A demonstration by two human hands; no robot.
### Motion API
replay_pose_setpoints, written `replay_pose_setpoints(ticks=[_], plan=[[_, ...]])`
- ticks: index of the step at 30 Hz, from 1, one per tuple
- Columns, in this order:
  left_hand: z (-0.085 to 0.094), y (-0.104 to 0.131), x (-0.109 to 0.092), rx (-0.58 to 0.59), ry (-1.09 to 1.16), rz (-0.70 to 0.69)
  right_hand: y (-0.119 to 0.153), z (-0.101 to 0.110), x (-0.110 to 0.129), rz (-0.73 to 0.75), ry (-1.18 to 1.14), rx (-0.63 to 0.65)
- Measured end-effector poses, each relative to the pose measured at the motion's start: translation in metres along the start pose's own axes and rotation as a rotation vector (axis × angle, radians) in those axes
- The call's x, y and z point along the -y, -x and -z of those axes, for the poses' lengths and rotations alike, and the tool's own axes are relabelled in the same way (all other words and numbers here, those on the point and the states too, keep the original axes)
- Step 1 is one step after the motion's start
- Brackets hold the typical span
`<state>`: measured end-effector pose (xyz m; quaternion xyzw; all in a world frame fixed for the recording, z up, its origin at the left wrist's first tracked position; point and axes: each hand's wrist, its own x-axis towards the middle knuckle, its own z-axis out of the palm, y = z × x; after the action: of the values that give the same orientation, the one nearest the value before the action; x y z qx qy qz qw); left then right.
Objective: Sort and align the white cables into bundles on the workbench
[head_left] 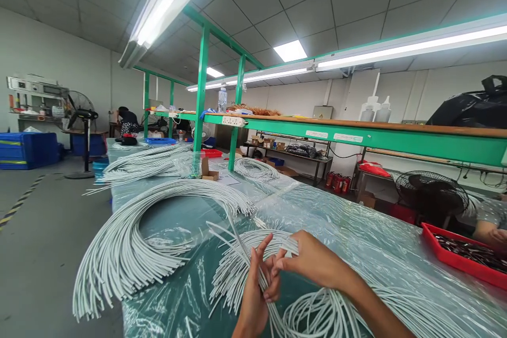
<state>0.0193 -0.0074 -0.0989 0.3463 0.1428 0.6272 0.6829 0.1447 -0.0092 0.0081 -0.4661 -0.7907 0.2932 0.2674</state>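
My left hand [255, 290] and my right hand [307, 261] meet over a coiled bundle of white cables [237, 269] at the near edge of a green bench covered in clear plastic film [356, 237]. My right hand pinches the ends of a few cables. The fingers of my left hand are partly spread and hold the same strands from below. A larger arc-shaped bundle of white cables [130, 237] lies to the left, hanging over the bench edge.
More cable bundles [146, 163] and a coil [255, 169] lie farther along the bench, by a small cardboard box [208, 170]. A red tray [463, 253] sits at right beside another person's arm [489, 229]. A person bends at the far left by a standing fan [81, 111].
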Motion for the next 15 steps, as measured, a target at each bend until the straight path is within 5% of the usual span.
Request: replay_pose_setpoints(ticks=[7,15], plan=[[-0.003,0.003,0.003,0.007,0.112,0.058,0.003,-0.028,0.003,-0.017,0.256,-0.081],[-0.006,0.005,0.004,0.041,0.079,0.140,0.001,-0.029,-0.002,0.029,0.325,-0.092]])
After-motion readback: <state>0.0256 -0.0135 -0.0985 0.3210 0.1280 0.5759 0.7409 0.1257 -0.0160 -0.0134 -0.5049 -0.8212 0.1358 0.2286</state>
